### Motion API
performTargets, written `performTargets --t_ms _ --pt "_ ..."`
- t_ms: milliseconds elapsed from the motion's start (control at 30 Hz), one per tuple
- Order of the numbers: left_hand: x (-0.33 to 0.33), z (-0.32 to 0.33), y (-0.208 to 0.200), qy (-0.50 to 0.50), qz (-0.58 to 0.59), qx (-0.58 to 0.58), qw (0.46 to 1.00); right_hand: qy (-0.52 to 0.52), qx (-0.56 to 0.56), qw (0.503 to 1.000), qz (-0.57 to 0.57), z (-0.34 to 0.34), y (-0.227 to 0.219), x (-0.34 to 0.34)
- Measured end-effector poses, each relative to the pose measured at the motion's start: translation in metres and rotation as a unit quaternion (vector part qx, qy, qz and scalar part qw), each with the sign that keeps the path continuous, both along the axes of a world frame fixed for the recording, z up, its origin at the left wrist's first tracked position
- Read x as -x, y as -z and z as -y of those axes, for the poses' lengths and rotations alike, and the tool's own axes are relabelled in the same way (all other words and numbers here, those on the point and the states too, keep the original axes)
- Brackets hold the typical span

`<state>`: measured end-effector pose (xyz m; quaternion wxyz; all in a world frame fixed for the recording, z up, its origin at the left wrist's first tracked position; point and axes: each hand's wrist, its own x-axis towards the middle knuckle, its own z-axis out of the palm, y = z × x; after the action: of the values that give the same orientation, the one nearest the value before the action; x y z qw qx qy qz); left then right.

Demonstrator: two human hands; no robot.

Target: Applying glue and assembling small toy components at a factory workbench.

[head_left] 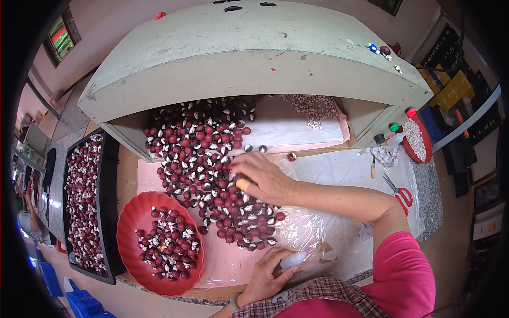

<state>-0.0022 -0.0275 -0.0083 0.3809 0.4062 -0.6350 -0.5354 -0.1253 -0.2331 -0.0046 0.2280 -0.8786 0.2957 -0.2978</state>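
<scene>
Your right hand [262, 177] is resting on the heap of red-and-white pieces [212, 175] mid-counter, fingers narrowly curled. Your left hand [265, 275] is gripping a small white bottle [295, 259] beside the red bowl [130, 222].

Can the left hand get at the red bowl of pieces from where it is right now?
Probably yes. The left hand rests at the table's near edge holding a small white bottle, and the red bowl sits just to its left with nothing between them. The bottle occupies the fingers, though, so picking would be awkward.
</scene>
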Motion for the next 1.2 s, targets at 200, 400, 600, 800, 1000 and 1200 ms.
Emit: performTargets --t_ms 200,400,600,800,1000,1200 --pt "0.000 0.001 -0.002 0.007 -0.010 -0.010 1.000 -0.013 -0.011 0.999 0.032 0.019 -0.037 0.012" --pt "0.003 0.002 -0.002 0.002 -0.015 0.011 1.000 0.234 0.029 0.963 0.130 0.184 0.006 0.045" --pt "-0.004 0.002 -0.002 0.016 -0.011 -0.053 0.998 0.239 0.213 0.942 0.101 0.225 0.009 0.029" --pt "-0.002 0.005 -0.004 0.021 -0.020 -0.029 0.999 0.274 0.262 0.925 0.000 0.213 0.034 0.028" --pt "-0.005 0.001 -0.001 -0.001 -0.016 -0.025 1.000 0.138 -0.020 0.990 -0.009 0.163 0.011 0.021" --pt "-0.002 0.003 -0.002 0.016 -0.007 -0.037 0.999 0.220 0.211 0.952 0.031 0.223 0.025 0.046"
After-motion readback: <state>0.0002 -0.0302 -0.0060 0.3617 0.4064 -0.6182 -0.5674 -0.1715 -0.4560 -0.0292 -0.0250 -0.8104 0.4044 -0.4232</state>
